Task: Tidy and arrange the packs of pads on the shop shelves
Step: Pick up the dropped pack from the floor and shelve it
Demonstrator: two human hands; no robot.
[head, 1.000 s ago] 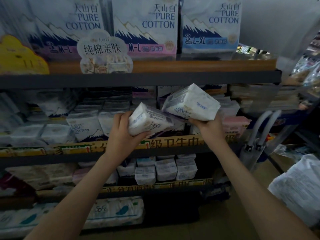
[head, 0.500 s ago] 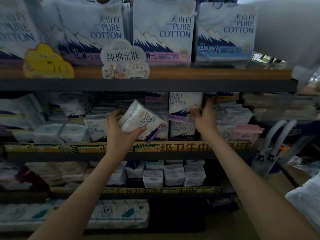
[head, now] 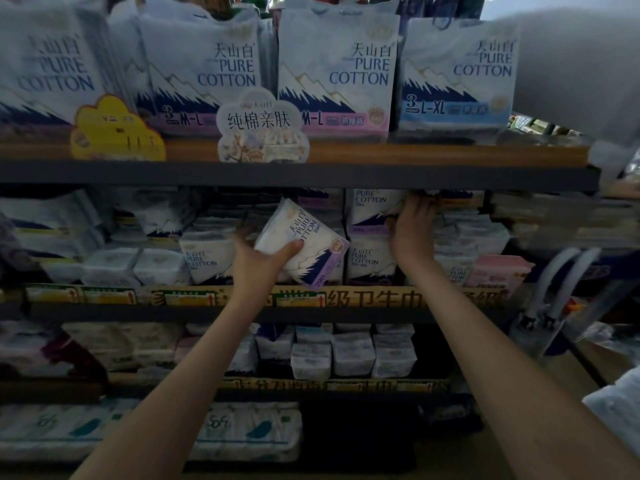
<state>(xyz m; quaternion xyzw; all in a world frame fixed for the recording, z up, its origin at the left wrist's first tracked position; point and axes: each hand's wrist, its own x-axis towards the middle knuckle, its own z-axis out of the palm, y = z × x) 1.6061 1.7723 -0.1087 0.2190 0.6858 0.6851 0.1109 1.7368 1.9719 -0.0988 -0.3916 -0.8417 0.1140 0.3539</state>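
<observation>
My left hand [head: 258, 263] grips a white and purple "Pure Cotton" pack of pads [head: 303, 244], tilted, in front of the middle shelf [head: 214, 313]. My right hand [head: 410, 226] rests against the right side of another pack [head: 372, 211] that stands on top of a stack, just under the upper shelf board [head: 450, 176]. Its fingers curl around that pack's edge. More white packs [head: 204, 259] fill the middle shelf on both sides of my hands.
Large "Pure Cotton" bags [head: 332, 71] line the top shelf behind a flower-shaped sign [head: 261, 129] and a yellow price tag [head: 114, 133]. Small white packs [head: 353, 353] sit on the lower shelf. A pink pack [head: 498, 273] lies at the middle shelf's right end.
My right hand has carried its pack up onto the stack under the upper board. My left hand has turned its pack so the printed front faces me.
</observation>
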